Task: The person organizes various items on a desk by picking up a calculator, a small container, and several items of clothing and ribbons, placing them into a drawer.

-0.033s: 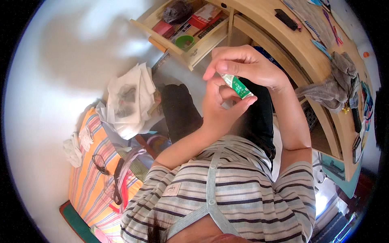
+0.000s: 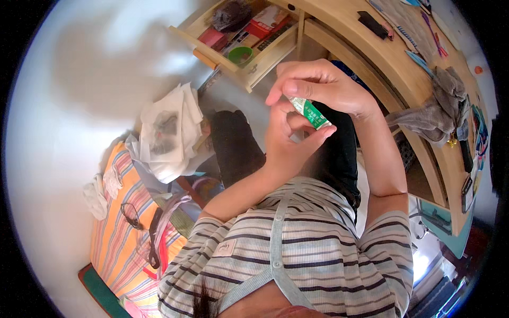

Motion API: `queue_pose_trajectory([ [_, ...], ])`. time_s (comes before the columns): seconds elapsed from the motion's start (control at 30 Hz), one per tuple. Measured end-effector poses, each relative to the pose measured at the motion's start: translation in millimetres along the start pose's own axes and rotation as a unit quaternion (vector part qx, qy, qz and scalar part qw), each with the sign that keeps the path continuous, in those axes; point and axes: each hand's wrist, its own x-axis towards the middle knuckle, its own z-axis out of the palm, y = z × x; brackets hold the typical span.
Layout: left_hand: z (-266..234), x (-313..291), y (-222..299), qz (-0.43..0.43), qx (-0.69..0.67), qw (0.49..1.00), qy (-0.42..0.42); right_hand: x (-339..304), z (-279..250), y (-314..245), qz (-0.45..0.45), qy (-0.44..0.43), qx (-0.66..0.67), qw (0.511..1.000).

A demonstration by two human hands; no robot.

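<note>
A small green and white squeeze tube (image 2: 314, 113) is held at a slant between my two hands, in front of my body. My left hand (image 2: 289, 143) grips it from below, its thumb pressed at the flat lower end and its fingers curled behind. Over the upper end bends my right hand (image 2: 331, 87), thumb and fingers closing on the tube's narrow tip. The tip itself is hidden by those fingers, so I cannot see whether a cap is on it.
Beyond my hands an open wooden drawer (image 2: 249, 79) holds a green cup (image 2: 240, 55), boxes and a dark bag. A wooden desk (image 2: 403, 69) curves along the right, with a grey cloth (image 2: 432, 116) over its edge. White bags (image 2: 175, 143) stand left, near an orange striped cloth (image 2: 114, 228).
</note>
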Motion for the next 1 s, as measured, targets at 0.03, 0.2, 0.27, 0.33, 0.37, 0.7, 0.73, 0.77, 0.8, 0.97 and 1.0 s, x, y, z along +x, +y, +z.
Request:
queue_pose_trajectory([
  [0.03,1,0,0,0.006,0.000,1.000,0.001,-1,0,0,-0.001,-0.001,0.003,1.000],
  [0.2,2,-1,-3,0.006,-0.006,1.000,-0.001,-3,-1,1,-0.003,-0.005,0.006,1.000],
  [0.27,3,-1,-4,0.005,-0.007,1.000,0.001,-4,-1,2,0.015,0.002,0.019,1.000],
  [0.33,2,-1,-5,0.004,-0.004,1.000,0.002,-4,0,3,0.013,0.004,0.020,1.000],
  [0.37,2,-1,-5,0.003,-0.001,1.000,0.002,-4,0,3,0.011,0.007,0.020,1.000],
  [0.7,0,-3,-5,0.007,0.002,1.000,0.011,-2,4,7,0.018,0.012,0.032,0.999],
  [0.73,0,-3,-5,0.006,0.012,1.000,0.011,-2,4,8,0.018,0.017,0.034,0.999],
  [0.77,0,-3,-5,0.006,0.022,1.000,0.011,-2,4,8,0.019,0.021,0.035,0.999],
  [0.8,0,-3,-6,0.006,0.022,1.000,0.011,-3,5,8,0.019,0.021,0.034,0.999],
  [0.97,-1,-5,-10,-0.001,0.018,1.000,0.009,-5,5,10,0.018,0.030,0.038,0.999],
  [1.0,-2,-5,-10,-0.001,0.018,1.000,0.009,-6,6,9,0.018,0.030,0.038,0.999],
])
